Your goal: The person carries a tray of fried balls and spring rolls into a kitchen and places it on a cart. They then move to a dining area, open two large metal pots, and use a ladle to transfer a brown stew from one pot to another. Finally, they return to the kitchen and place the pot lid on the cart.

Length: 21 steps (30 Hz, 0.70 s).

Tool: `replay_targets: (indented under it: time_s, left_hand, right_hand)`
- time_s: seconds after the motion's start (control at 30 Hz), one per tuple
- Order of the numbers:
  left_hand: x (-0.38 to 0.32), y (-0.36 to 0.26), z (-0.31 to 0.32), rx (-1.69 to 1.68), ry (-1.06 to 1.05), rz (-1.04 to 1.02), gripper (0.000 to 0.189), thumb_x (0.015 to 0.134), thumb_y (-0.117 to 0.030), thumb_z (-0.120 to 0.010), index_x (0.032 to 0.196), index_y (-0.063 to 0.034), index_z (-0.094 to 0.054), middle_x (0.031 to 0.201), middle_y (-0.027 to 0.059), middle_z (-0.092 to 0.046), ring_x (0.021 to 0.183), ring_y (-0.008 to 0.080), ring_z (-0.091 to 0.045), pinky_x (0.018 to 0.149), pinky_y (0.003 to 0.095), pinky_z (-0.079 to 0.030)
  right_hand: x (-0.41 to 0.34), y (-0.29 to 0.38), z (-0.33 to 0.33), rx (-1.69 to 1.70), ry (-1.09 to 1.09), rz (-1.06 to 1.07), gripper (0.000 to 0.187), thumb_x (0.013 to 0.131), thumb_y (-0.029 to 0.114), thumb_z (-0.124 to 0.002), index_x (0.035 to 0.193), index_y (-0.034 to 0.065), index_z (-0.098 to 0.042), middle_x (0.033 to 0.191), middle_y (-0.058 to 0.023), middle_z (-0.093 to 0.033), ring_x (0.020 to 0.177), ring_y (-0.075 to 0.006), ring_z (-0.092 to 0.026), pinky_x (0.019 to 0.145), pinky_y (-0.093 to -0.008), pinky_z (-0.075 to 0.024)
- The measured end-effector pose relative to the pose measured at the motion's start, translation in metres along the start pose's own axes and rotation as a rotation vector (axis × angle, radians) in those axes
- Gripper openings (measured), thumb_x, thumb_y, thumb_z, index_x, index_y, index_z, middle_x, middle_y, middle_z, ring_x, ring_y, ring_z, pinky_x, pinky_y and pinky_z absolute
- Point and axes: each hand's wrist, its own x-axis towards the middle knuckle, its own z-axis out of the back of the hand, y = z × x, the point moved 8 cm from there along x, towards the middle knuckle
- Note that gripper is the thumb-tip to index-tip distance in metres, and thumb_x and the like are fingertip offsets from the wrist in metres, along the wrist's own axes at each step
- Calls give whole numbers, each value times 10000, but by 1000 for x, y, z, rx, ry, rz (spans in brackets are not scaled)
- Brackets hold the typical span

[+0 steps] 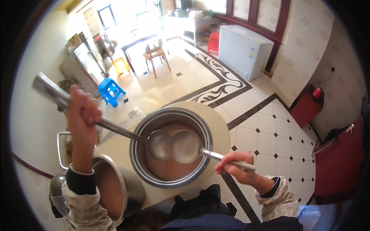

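My left hand (pixel 82 106) is wrapped around the long metal handle of a ladle (pixel 121 130), which slants down to the right. Its round bowl is over the open metal pot (pixel 134 153). From the other side, my right hand (pixel 237 167) grips the shorter handle of a round metal scoop (pixel 185 146), either a ladle or a fine strainer. The two round heads meet or overlap above the middle of the pot; whether they touch, I cannot tell. Brownish-pink liquid (pixel 170 171) fills the lower part of the pot. Beneath my left forearm stands a large metal pot (pixel 134 189) with similar liquid.
Both pots rest on a cream tabletop (pixel 219 132) with a rounded far end. Beyond it are a blue plastic stool (pixel 108 88), a yellow stool (pixel 120 65), a wooden chair (pixel 156 52) and a white chest freezer (pixel 245 52). A dark red panel (pixel 336 167) is at the right.
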Motion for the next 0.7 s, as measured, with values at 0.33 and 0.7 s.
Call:
replay_targets:
  time_s: [0.33,0.7]
  left_hand:
    - [23,144,-57,346,315,502,291,918,-317,-538,749,-80,-530,669,30,-536,595,137,-549,619,283,-477]
    - [31,155,29,340,197,642,562,816,-360,-657,1162,36,-461,1104,153,-545,1095,240,-517,926,374,-419]
  right_hand:
    - [-19,32,-15,-566,98,539,166,680,-30,-570,845,-16,-578,673,-99,-575,541,-223,-572,468,-314,-450]
    - [-2,21,-66,-651,133,494,181,706,-39,-564,886,-36,-581,716,-143,-600,591,-268,-610,518,-321,-485]
